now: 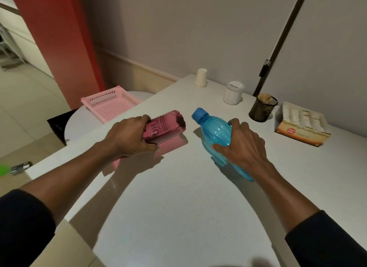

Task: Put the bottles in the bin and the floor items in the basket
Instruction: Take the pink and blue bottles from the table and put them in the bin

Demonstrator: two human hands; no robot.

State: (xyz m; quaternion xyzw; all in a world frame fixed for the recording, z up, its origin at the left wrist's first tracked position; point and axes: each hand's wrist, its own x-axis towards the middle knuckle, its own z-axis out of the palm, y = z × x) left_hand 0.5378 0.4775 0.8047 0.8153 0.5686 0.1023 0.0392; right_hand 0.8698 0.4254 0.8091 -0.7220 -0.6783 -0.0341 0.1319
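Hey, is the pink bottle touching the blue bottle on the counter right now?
Apart. The head view shows bare white counter between the pink bottle and the blue bottle, each lying under a separate hand.

You are at a pale counter (178,197) in what looks like an office pantry: stacked paper cups (201,78), a white jar (232,93), a mesh stirrer holder (262,108) and a sachet box (301,123) line its far edge.
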